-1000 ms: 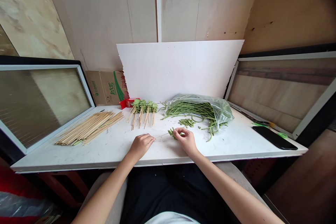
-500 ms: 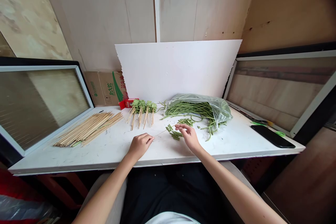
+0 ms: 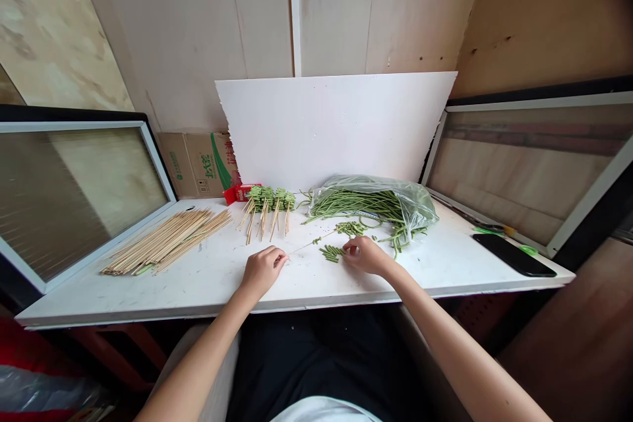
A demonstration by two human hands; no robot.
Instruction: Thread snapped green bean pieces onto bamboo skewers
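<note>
Between the fingertips of my left hand is the end of a thin bamboo skewer, which points right and slightly away from me. Small green bean pieces show partway along it. My right hand is low over the table, its fingers pinched at the right end of a small row of cut green beans; what is between them is hidden. Just beyond lies another heap of cut pieces. Long green beans spill from a clear plastic bag behind.
Loose bamboo skewers are piled at the left of the white table. Finished bean skewers lie in bunches by a red box. A black phone and scissors are at the right. A white board stands behind.
My right hand has moved from the skewer's far end down and right to the cut beans, and its fingers have closed. My left hand stays nearly in place with the skewer.
</note>
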